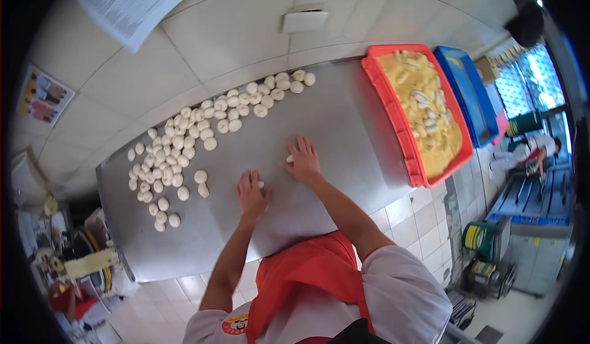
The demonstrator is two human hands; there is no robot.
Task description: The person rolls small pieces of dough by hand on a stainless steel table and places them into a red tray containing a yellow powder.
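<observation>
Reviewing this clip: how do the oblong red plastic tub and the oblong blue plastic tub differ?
Contents: the red tub holds a yellow mass with pale pieces on it; the blue tub shows mostly bare blue surface. Position: the red tub is nearer the person's bare right hand; the blue tub lies beyond it, farther right. Both are oblong with raised rims.

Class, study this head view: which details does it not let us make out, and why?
In the head view:
Full shape of the left pale piece: mostly covered by the left hand.
Full shape of the right pale piece: mostly covered by the right hand.
White paper sheet: print too small; top cut off by the picture's edge.
Red tub's bottom: buried under yellow contents.
Distant co-worker's fingers: too small, blurred.
</observation>
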